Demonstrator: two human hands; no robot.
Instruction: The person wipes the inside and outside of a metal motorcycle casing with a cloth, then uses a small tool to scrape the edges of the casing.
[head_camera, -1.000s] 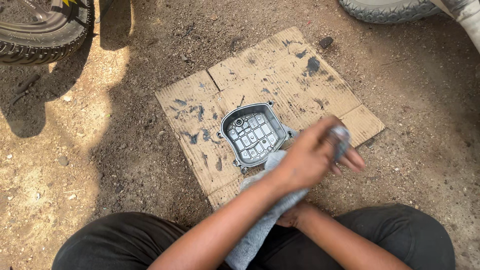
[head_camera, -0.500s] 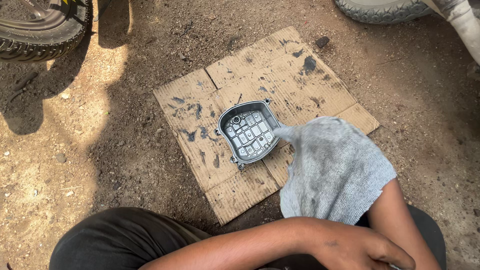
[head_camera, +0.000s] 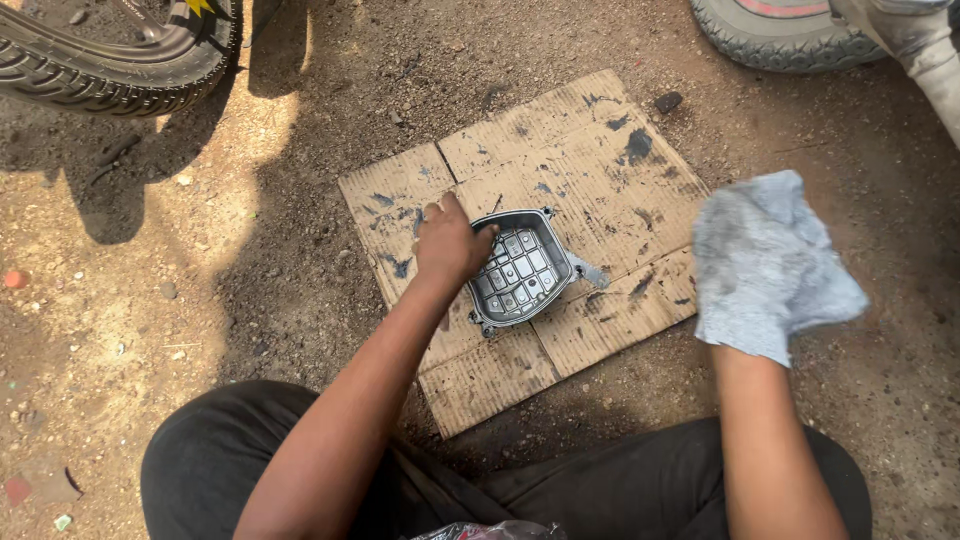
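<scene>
Head view, left hand (head_camera: 450, 245) gripping metal cover (head_camera: 520, 268)

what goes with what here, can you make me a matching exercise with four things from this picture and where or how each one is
Things:
1. metal cover
2. grey rag
3. cardboard sheet
4. tyre

States or places:
a. flat on the dirt, smeared with dark stains
b. top left corner
c. draped over the right hand
d. open side up, left hand at its edge

Pairs: 1-d, 2-c, 3-a, 4-b
</scene>
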